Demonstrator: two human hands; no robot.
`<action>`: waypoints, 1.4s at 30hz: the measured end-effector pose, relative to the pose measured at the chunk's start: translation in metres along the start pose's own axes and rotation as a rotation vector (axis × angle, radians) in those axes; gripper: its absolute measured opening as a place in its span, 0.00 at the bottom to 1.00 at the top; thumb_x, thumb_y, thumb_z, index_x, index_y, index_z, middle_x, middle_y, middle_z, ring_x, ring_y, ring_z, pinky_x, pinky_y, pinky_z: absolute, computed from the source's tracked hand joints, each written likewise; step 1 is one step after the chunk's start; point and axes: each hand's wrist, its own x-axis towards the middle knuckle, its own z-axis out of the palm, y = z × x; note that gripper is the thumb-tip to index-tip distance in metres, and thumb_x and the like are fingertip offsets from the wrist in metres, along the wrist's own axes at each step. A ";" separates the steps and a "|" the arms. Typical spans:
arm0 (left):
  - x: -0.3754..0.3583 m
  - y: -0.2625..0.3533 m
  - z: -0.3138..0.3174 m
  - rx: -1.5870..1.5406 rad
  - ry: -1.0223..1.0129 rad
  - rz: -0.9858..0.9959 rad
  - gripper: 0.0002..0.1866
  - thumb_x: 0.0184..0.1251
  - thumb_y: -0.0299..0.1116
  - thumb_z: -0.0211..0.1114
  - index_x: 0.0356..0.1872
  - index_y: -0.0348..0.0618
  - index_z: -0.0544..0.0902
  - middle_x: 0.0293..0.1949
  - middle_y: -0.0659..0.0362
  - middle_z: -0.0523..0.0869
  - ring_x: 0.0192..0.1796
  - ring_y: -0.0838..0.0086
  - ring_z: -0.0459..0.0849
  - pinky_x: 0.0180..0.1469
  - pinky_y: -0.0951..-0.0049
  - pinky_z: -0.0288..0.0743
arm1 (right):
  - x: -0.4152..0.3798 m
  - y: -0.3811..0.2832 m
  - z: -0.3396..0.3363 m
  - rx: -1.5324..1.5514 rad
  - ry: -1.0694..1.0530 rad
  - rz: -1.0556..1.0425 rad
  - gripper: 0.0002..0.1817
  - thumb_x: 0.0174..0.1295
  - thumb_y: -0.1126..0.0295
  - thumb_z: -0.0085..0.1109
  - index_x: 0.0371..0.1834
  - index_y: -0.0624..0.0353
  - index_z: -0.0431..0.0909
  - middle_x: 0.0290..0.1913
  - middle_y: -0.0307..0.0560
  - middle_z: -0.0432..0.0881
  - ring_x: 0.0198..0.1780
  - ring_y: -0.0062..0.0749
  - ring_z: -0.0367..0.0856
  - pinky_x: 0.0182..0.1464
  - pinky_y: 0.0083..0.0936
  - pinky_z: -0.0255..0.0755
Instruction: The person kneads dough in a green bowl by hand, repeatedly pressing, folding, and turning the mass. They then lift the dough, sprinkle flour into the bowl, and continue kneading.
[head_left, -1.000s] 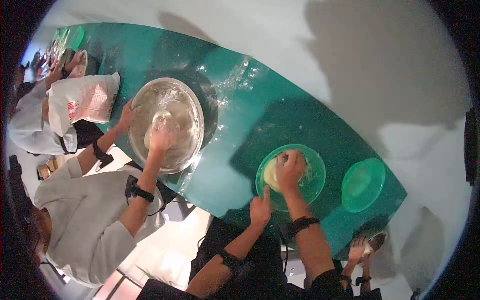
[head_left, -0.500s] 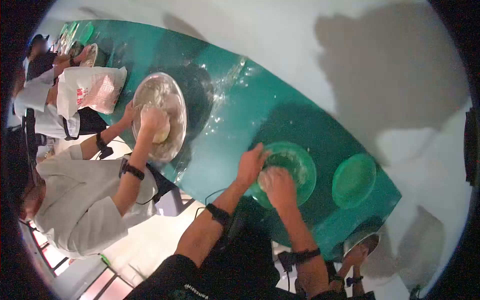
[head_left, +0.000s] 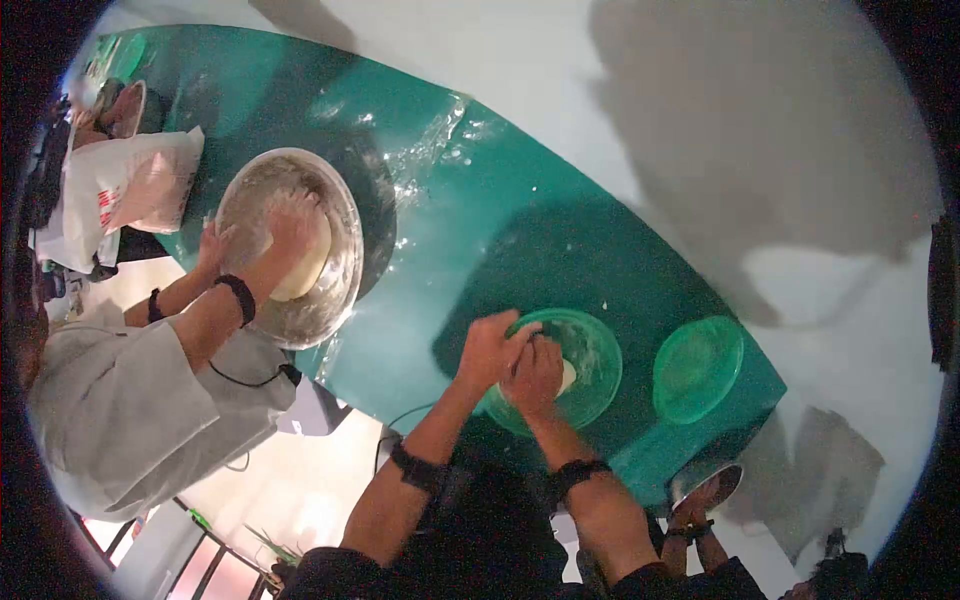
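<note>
A green plastic bowl (head_left: pixel 604 398) stands on the table in front of me, its inside smeared with flour. My left hand (head_left: pixel 488 350) is curled over the bowl's left rim, with its fingers reaching towards the other hand. Inside the bowl, my right hand (head_left: pixel 534 374) presses on a lump of pale dough (head_left: pixel 568 376), its fingers bent over it. Most of the dough is hidden under that hand; only its right side shows.
A green colander-like basket (head_left: pixel 698 370) lies to the right on the green table (head_left: pixel 400 330). At left, a co-worker's hands work dough in a large metal bowl (head_left: pixel 345 290), near a white flour bag (head_left: pixel 165 190). Another person's hands are in a metal bowl (head_left: pixel 735 482) at lower right.
My right hand has drawn left and closer to my left hand, and some dough now shows beside it. The view has shifted. The co-worker's hand has opened out over the dough.
</note>
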 end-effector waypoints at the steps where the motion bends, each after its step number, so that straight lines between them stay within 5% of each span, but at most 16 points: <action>1: -0.001 0.002 -0.001 0.005 0.014 0.017 0.20 0.67 0.43 0.72 0.26 0.35 0.79 0.24 0.41 0.80 0.25 0.45 0.77 0.31 0.53 0.71 | 0.003 0.009 0.005 0.028 -0.013 0.000 0.16 0.60 0.65 0.64 0.45 0.65 0.77 0.40 0.57 0.77 0.44 0.58 0.78 0.48 0.54 0.73; 4: -0.005 -0.002 -0.001 0.040 0.082 0.051 0.20 0.67 0.43 0.72 0.26 0.36 0.78 0.25 0.42 0.80 0.27 0.45 0.79 0.32 0.52 0.72 | -0.001 0.028 0.010 0.092 -0.205 0.110 0.15 0.60 0.64 0.62 0.44 0.64 0.81 0.43 0.60 0.83 0.45 0.60 0.82 0.51 0.51 0.77; 6: -0.023 -0.003 0.002 0.036 0.131 0.021 0.20 0.68 0.42 0.71 0.27 0.35 0.77 0.25 0.41 0.80 0.29 0.42 0.79 0.32 0.51 0.71 | 0.019 0.030 0.010 -0.003 -0.011 0.161 0.13 0.61 0.64 0.62 0.41 0.63 0.83 0.37 0.57 0.84 0.39 0.59 0.83 0.48 0.49 0.79; 10: -0.034 -0.009 0.003 0.095 0.361 -0.117 0.19 0.70 0.39 0.69 0.29 0.34 0.74 0.25 0.41 0.77 0.31 0.38 0.76 0.33 0.49 0.69 | 0.056 0.010 -0.009 0.465 0.019 0.723 0.08 0.60 0.68 0.66 0.33 0.62 0.84 0.37 0.51 0.85 0.38 0.49 0.84 0.44 0.37 0.78; 13: -0.061 -0.008 0.008 -0.032 0.544 -0.238 0.20 0.70 0.38 0.70 0.28 0.33 0.73 0.23 0.41 0.76 0.27 0.42 0.72 0.33 0.50 0.68 | 0.071 0.032 -0.040 0.856 -0.145 0.760 0.10 0.66 0.65 0.64 0.44 0.60 0.85 0.48 0.52 0.87 0.50 0.48 0.85 0.57 0.41 0.79; 16: -0.066 -0.007 0.010 -0.056 0.690 -0.199 0.21 0.70 0.38 0.71 0.27 0.31 0.72 0.23 0.41 0.74 0.26 0.48 0.68 0.34 0.51 0.67 | 0.071 0.027 -0.054 0.119 -0.306 0.227 0.10 0.67 0.66 0.62 0.44 0.59 0.86 0.50 0.50 0.87 0.56 0.47 0.82 0.60 0.41 0.77; 20: -0.045 0.003 -0.008 -0.046 0.614 -0.361 0.22 0.68 0.39 0.73 0.26 0.30 0.74 0.23 0.40 0.75 0.26 0.49 0.67 0.35 0.51 0.67 | 0.045 0.044 -0.038 -0.075 -0.379 -0.026 0.10 0.66 0.63 0.63 0.40 0.55 0.88 0.45 0.50 0.87 0.55 0.51 0.83 0.58 0.43 0.78; 23: -0.042 -0.018 0.009 0.010 0.691 -0.253 0.20 0.68 0.39 0.73 0.27 0.30 0.79 0.22 0.41 0.76 0.26 0.53 0.68 0.35 0.51 0.68 | 0.069 0.024 -0.062 0.074 -0.629 0.577 0.10 0.61 0.60 0.65 0.34 0.54 0.89 0.43 0.51 0.88 0.53 0.51 0.83 0.57 0.44 0.77; 26: -0.037 -0.008 0.014 -0.110 0.705 -0.377 0.18 0.69 0.39 0.73 0.30 0.30 0.83 0.22 0.41 0.78 0.26 0.55 0.70 0.34 0.51 0.68 | 0.074 0.007 -0.049 -0.079 -0.800 0.419 0.13 0.59 0.56 0.66 0.28 0.54 0.88 0.39 0.52 0.86 0.50 0.54 0.83 0.54 0.47 0.76; 29: -0.024 0.026 0.005 -0.202 0.687 -0.430 0.17 0.70 0.39 0.71 0.32 0.30 0.84 0.23 0.42 0.80 0.26 0.54 0.73 0.34 0.52 0.70 | 0.065 0.011 -0.018 -0.084 -0.411 0.173 0.14 0.60 0.56 0.66 0.30 0.55 0.86 0.37 0.52 0.85 0.48 0.55 0.83 0.53 0.51 0.77; 32: -0.033 -0.006 0.016 0.080 0.622 -0.217 0.15 0.70 0.38 0.71 0.34 0.32 0.86 0.24 0.42 0.82 0.28 0.50 0.77 0.35 0.53 0.73 | 0.089 -0.017 -0.030 0.020 -0.080 0.465 0.13 0.64 0.68 0.64 0.49 0.59 0.86 0.62 0.57 0.79 0.60 0.55 0.81 0.57 0.45 0.77; 35: -0.036 -0.019 0.012 0.535 0.584 0.085 0.14 0.70 0.37 0.70 0.36 0.33 0.87 0.26 0.41 0.83 0.32 0.48 0.82 0.37 0.51 0.75 | 0.070 -0.027 -0.032 0.192 -0.229 0.502 0.14 0.62 0.57 0.66 0.36 0.58 0.85 0.37 0.54 0.84 0.48 0.57 0.83 0.54 0.51 0.78; 37: -0.029 -0.011 0.011 0.267 0.524 -0.182 0.14 0.70 0.38 0.70 0.36 0.33 0.87 0.27 0.41 0.84 0.35 0.47 0.83 0.37 0.49 0.74 | 0.040 -0.007 -0.026 0.101 -0.420 0.236 0.17 0.60 0.59 0.69 0.47 0.58 0.85 0.53 0.58 0.85 0.55 0.57 0.83 0.52 0.46 0.77; 38: -0.029 -0.009 0.011 0.122 0.490 -0.303 0.14 0.70 0.38 0.70 0.36 0.34 0.87 0.28 0.40 0.84 0.36 0.47 0.84 0.37 0.48 0.74 | 0.039 0.007 -0.027 0.272 -0.549 0.513 0.17 0.61 0.59 0.68 0.46 0.58 0.85 0.52 0.59 0.86 0.55 0.57 0.84 0.52 0.46 0.77; 39: -0.034 -0.018 0.010 0.276 0.486 -0.096 0.15 0.70 0.40 0.70 0.36 0.34 0.86 0.29 0.40 0.84 0.36 0.46 0.84 0.37 0.47 0.74 | 0.041 0.018 -0.028 0.458 -0.671 0.784 0.16 0.61 0.59 0.68 0.45 0.59 0.85 0.50 0.59 0.87 0.55 0.57 0.84 0.52 0.47 0.78; 42: -0.034 -0.012 0.013 0.130 0.542 -0.092 0.17 0.70 0.42 0.70 0.35 0.34 0.86 0.28 0.40 0.85 0.33 0.45 0.83 0.37 0.48 0.73 | 0.029 0.035 -0.032 0.432 -0.463 0.706 0.17 0.62 0.53 0.67 0.40 0.55 0.87 0.44 0.51 0.90 0.45 0.54 0.88 0.49 0.49 0.81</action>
